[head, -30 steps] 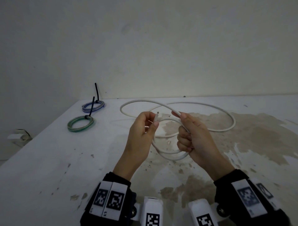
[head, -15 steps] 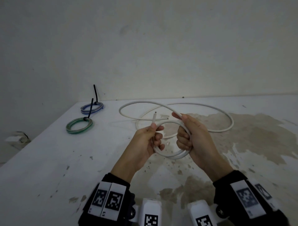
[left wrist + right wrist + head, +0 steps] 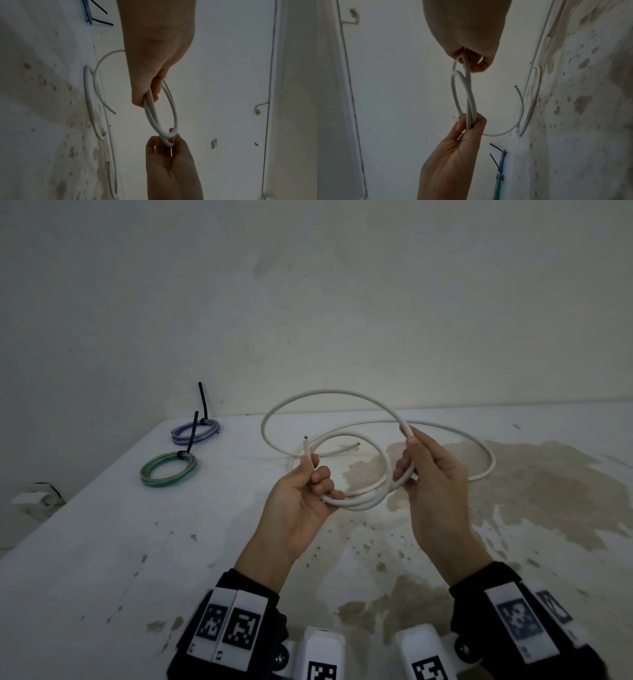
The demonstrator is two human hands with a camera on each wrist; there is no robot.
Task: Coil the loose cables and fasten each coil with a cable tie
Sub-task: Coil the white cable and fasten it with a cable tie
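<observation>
A white cable (image 3: 329,393) is partly wound into a small coil (image 3: 363,501) held above the table between both hands. My left hand (image 3: 313,474) grips the coil's left side, with the cable's cut end (image 3: 306,441) sticking up past the thumb. My right hand (image 3: 411,453) grips the coil's right side and the strand leading into a large raised loop. The rest of the cable (image 3: 489,460) lies on the table behind. In the left wrist view my left hand (image 3: 150,94) holds the coil (image 3: 173,108). The right wrist view has my right hand (image 3: 471,60) on it.
A green coil (image 3: 171,481) and a blue coil (image 3: 186,440), each with an upright black cable tie (image 3: 202,402), lie at the far left of the stained white table (image 3: 102,542). A wall stands close behind. A small white object (image 3: 30,498) sits beyond the table's left edge.
My hands have moved apart. The left hand shifted its grip to the coil's left side, and the right hand raised a large loop of cable off the table.
</observation>
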